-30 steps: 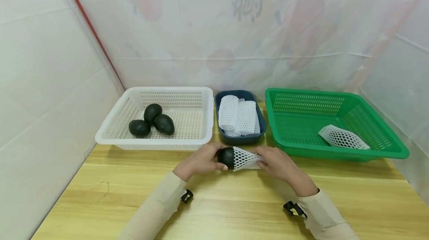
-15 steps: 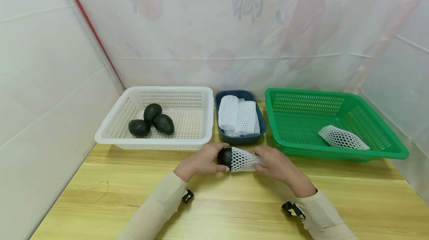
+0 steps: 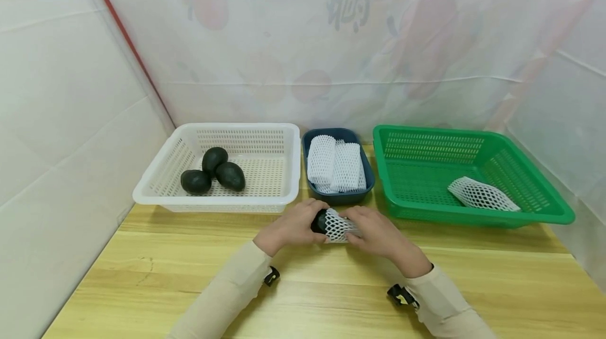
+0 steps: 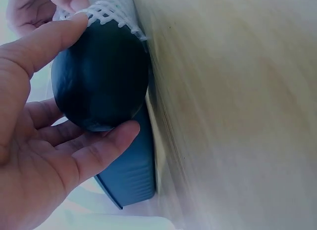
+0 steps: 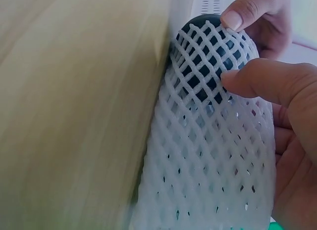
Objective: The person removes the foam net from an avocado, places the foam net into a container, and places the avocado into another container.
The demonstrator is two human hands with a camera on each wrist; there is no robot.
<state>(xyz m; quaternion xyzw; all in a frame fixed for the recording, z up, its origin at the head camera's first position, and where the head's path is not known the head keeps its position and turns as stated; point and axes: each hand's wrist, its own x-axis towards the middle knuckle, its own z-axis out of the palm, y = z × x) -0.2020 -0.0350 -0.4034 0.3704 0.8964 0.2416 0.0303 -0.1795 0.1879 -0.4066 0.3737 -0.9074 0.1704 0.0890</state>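
Note:
A dark avocado (image 4: 99, 76) lies partly inside a white foam net sleeve (image 5: 208, 136), low over the wooden table. My left hand (image 3: 297, 224) grips its bare end, thumb on one side and fingers round the other; in the left wrist view the thumb tip meets the net's edge. On the right, my right hand (image 3: 377, 232) holds the sleeve, its thumb pressing the mesh over the avocado in the right wrist view. The sleeve's tail hangs loose and hollow past that hand.
Behind the hands stands a blue bin (image 3: 343, 199) of folded net sleeves (image 3: 347, 165). To its left, a white basket (image 3: 218, 200) holds three avocados (image 3: 231, 176). A green basket (image 3: 426, 211) at right contains a net-wrapped piece (image 3: 483, 194).
The right hand has moved left along the avocado with the sleeve, and the net now covers more of it. The left hand has shifted slightly right, still gripping the bare end.

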